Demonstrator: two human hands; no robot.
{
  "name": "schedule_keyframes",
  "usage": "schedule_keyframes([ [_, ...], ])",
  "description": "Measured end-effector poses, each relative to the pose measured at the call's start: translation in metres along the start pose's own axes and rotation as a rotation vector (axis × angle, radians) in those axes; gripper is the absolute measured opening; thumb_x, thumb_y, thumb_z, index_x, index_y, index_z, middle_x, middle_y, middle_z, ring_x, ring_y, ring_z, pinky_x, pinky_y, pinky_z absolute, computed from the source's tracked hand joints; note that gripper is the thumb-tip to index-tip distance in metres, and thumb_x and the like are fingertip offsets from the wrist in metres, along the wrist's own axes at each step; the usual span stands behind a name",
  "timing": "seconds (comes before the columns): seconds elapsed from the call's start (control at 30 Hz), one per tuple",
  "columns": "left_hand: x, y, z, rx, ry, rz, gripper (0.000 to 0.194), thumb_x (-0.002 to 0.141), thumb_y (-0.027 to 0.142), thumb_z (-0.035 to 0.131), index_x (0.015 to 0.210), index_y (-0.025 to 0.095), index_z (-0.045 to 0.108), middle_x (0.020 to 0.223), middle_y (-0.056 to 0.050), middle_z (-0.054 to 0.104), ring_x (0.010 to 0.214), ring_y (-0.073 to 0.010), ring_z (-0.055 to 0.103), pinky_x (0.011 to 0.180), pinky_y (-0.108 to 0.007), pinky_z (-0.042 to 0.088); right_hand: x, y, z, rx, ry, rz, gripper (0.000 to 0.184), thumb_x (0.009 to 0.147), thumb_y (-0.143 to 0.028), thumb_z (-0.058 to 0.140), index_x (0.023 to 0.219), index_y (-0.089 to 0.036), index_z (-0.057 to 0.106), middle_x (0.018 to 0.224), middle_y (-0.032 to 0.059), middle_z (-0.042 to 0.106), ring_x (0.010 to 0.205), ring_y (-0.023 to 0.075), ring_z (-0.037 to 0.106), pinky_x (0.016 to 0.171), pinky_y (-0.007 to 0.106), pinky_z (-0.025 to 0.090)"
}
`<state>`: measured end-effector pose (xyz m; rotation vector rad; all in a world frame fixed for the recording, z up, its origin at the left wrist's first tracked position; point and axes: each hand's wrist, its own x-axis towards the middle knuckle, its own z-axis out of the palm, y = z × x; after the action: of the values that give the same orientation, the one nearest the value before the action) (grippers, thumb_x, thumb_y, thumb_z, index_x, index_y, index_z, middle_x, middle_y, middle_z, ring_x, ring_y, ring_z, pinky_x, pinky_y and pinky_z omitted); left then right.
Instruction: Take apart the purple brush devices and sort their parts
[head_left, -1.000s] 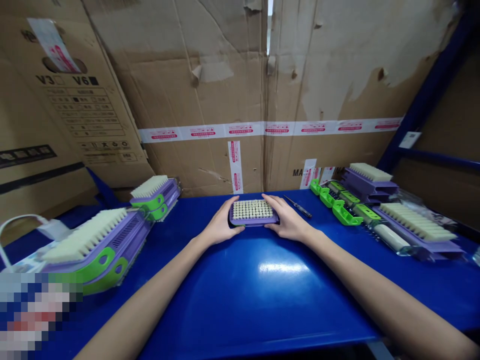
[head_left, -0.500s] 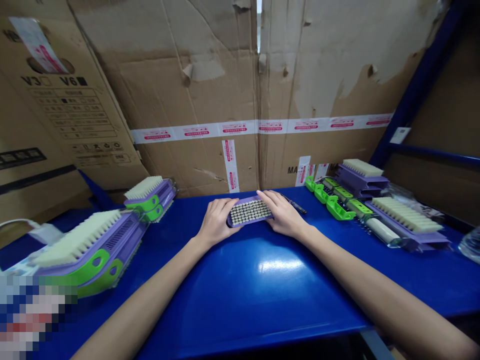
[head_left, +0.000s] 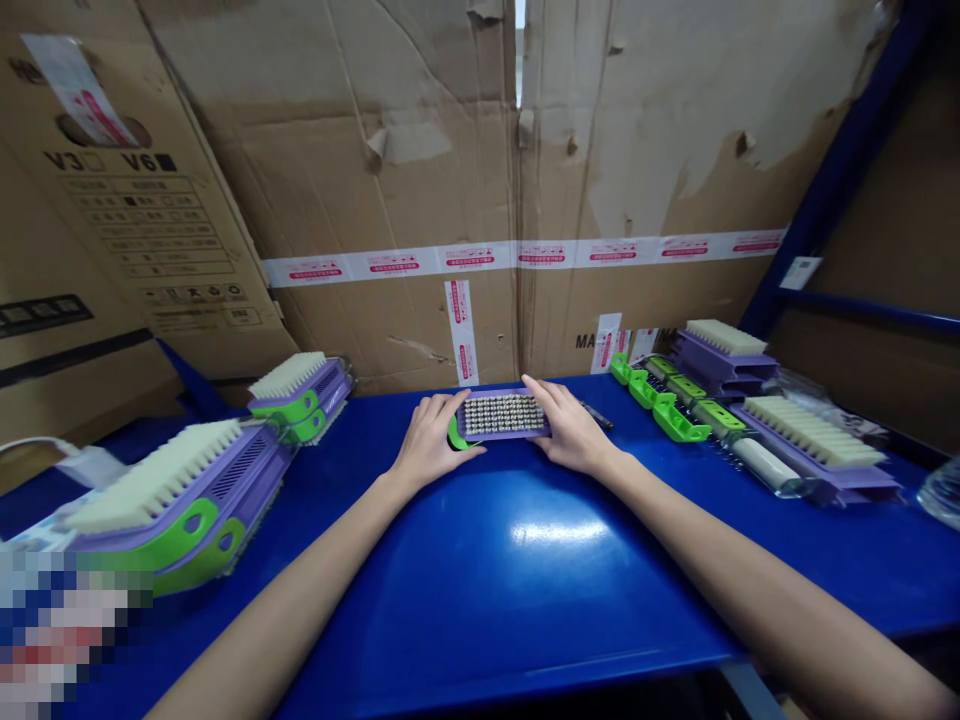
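Note:
A purple brush (head_left: 504,414) with rows of short pale bristle tufts faces me at the middle of the blue table, its long side running left to right. My left hand (head_left: 433,438) is closed round its left end, where a green end cap (head_left: 457,436) shows between thumb and fingers. At the right end, my right hand (head_left: 571,428) grips the purple body, fingers along the top and thumb below. The underside of the brush is hidden.
Stacked purple brushes with green ends (head_left: 225,480) stand at the left. On the right lie green end caps (head_left: 679,418), a white roller (head_left: 763,463) and a purple brush with cream bristles (head_left: 814,430). A dark pen-like tool (head_left: 598,416) lies behind my right hand. Cardboard (head_left: 360,330) walls the back.
The brush has levelled out from a slight tilt, and the green cap at its left end has come into sight. My left thumb has shifted lower; both hands remain on the brush.

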<state>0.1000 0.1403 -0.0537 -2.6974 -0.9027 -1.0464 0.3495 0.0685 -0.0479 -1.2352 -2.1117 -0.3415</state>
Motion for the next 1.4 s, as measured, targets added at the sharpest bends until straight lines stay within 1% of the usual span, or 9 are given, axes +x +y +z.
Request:
schedule_keyframes([
  [0.17,-0.001,-0.009,0.001,-0.065,-0.047,-0.124,0.068,0.074,0.045,0.070,0.132,0.022,0.045,0.121,-0.011,0.053,0.109,-0.0285,0.049,0.093,-0.045,0.041,-0.002,0.009,0.000,0.004,-0.008,0.084,0.093,0.073,-0.015,0.064,0.150,-0.021,0.013,0.136,0.0159,0.044,0.123,0.0318,0.043,0.102,0.052,0.040],
  [0.3,-0.002,-0.015,0.002,-0.024,-0.098,-0.229,0.045,0.077,0.046,0.065,0.115,0.023,0.061,0.122,-0.012,0.049,0.115,-0.0303,0.047,0.095,-0.047,0.040,-0.004,0.013,0.000,0.041,-0.038,0.175,0.098,0.068,-0.016,0.070,0.150,-0.019,0.017,0.137,0.0167,0.044,0.123,0.0325,0.043,0.103,0.051,0.039],
  [0.4,-0.004,-0.019,0.002,0.015,-0.118,-0.313,0.033,0.079,0.047,0.061,0.104,0.025,0.067,0.122,-0.012,0.048,0.118,-0.0318,0.044,0.095,-0.049,0.039,-0.004,0.014,0.001,0.094,-0.049,0.239,0.100,0.065,-0.017,0.073,0.150,-0.018,0.018,0.136,0.0169,0.046,0.122,0.0317,0.044,0.103,0.049,0.039],
  [0.63,-0.007,-0.022,0.005,0.104,-0.162,-0.398,0.032,0.082,0.041,0.056,0.106,0.024,0.066,0.131,-0.016,0.045,0.127,-0.0375,0.037,0.097,-0.055,0.034,-0.004,0.012,0.003,0.215,-0.017,0.359,0.103,0.063,-0.021,0.076,0.149,-0.020,0.021,0.134,0.0153,0.050,0.122,0.0311,0.048,0.103,0.049,0.038],
  [0.83,-0.006,-0.016,0.002,0.120,-0.087,-0.178,0.038,0.082,0.045,0.060,0.109,0.020,0.066,0.135,-0.018,0.044,0.127,-0.0359,0.037,0.103,-0.056,0.026,-0.003,0.005,0.004,0.331,0.007,0.383,0.102,0.063,-0.022,0.076,0.149,-0.018,0.022,0.130,0.0136,0.053,0.119,0.0270,0.051,0.103,0.044,0.039],
  [1.03,-0.003,-0.013,-0.002,-0.018,-0.061,-0.040,0.028,0.082,0.046,0.063,0.094,0.021,0.068,0.109,-0.008,0.064,0.106,-0.0256,0.052,0.097,-0.047,0.034,-0.003,0.004,0.003,0.390,0.029,0.382,0.100,0.063,-0.022,0.076,0.148,-0.019,0.023,0.131,0.0128,0.053,0.119,0.0258,0.051,0.105,0.043,0.037],
  [1.23,0.000,-0.008,-0.001,-0.100,-0.010,-0.061,0.020,0.085,0.039,0.059,0.089,0.022,0.068,0.094,-0.004,0.069,0.093,-0.0215,0.057,0.091,-0.042,0.037,-0.003,0.004,0.004,0.374,0.001,0.388,0.101,0.062,-0.023,0.077,0.148,-0.018,0.025,0.130,0.0135,0.053,0.119,0.0263,0.052,0.105,0.043,0.037],
  [1.3,0.002,-0.008,-0.003,-0.139,0.072,-0.121,0.019,0.085,0.038,0.058,0.083,0.021,0.067,0.089,-0.004,0.070,0.088,-0.0212,0.059,0.087,-0.040,0.039,-0.002,0.003,0.004,0.380,0.010,0.413,0.099,0.063,-0.025,0.076,0.148,-0.017,0.025,0.130,0.0137,0.053,0.119,0.0260,0.051,0.104,0.042,0.038],
  [1.4,0.007,-0.014,-0.010,-0.232,0.284,-0.295,0.021,0.083,0.039,0.057,0.078,0.020,0.064,0.081,-0.004,0.069,0.082,-0.0203,0.060,0.080,-0.036,0.043,0.000,0.003,0.003,0.383,0.053,0.470,0.097,0.065,-0.029,0.076,0.147,-0.018,0.025,0.131,0.0134,0.053,0.120,0.0259,0.051,0.103,0.042,0.038],
])
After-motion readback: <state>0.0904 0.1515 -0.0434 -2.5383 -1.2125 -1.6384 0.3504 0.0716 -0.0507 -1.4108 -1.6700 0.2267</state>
